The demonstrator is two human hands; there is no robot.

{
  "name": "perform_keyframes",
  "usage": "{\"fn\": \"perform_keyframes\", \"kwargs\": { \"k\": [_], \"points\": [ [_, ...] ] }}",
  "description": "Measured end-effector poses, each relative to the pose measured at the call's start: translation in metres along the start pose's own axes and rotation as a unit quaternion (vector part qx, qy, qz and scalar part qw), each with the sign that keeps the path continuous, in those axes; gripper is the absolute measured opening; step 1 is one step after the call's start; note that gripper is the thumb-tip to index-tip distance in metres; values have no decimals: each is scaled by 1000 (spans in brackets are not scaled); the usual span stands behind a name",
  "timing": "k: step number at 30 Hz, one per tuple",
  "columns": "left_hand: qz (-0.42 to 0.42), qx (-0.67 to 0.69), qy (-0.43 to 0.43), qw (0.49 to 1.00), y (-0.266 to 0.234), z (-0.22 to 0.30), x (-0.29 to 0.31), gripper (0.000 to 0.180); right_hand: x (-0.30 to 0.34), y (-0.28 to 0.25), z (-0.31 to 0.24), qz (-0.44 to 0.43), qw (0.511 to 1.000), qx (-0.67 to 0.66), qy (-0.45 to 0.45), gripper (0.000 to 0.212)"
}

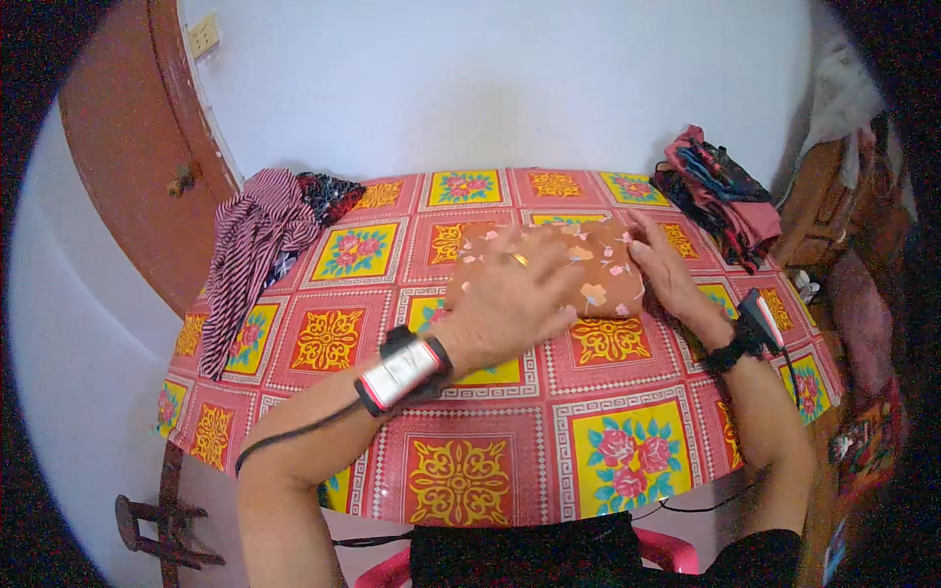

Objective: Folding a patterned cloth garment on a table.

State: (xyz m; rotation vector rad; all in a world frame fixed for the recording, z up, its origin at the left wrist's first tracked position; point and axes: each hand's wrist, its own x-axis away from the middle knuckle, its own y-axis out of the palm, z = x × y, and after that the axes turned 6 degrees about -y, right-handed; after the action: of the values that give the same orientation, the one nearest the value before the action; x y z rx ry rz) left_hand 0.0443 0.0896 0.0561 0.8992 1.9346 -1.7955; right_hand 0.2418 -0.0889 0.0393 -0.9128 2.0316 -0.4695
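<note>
A brown cloth with pink and orange flowers lies folded into a flat rectangle near the middle of the table. Across its left part rests my left hand, palm down with the fingers stretched out and a gold ring on one of them. The hand is slightly blurred and covers much of that side. My right hand is at the cloth's right edge, its fingers extended and touching the far right corner. Each wrist wears a strapped device with a cable.
A patterned tablecloth covers the table. Striped and dark clothes are heaped at the far left. A stack of folded clothes sits at the far right. Behind are a white wall and a brown door; wooden furniture stands right.
</note>
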Motion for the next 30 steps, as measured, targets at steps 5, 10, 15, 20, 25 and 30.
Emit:
{"fn": "perform_keyframes", "kwargs": {
  "k": [5,10,15,20,25,30],
  "points": [
    [-75,40,54,995,7,17,10,63,-4,-6,-24,39,990,92,-103,57],
    [-101,121,-21,987,22,4,16,71,-6,5,-36,-185,908,291,-237,51],
    [-130,127,-68,981,26,0,13,67,-8,-2,-22,-192,968,39,-156,49],
    [-132,8,-95,987,24,-33,9,55,-1,4,-9,-142,970,103,-168,50],
    [-91,-59,-130,986,49,-101,39,38,1,4,-52,-140,926,292,-195,57],
    [-43,-25,-285,957,38,-103,39,40,6,14,-79,-98,890,300,-328,60]
  ]
}}
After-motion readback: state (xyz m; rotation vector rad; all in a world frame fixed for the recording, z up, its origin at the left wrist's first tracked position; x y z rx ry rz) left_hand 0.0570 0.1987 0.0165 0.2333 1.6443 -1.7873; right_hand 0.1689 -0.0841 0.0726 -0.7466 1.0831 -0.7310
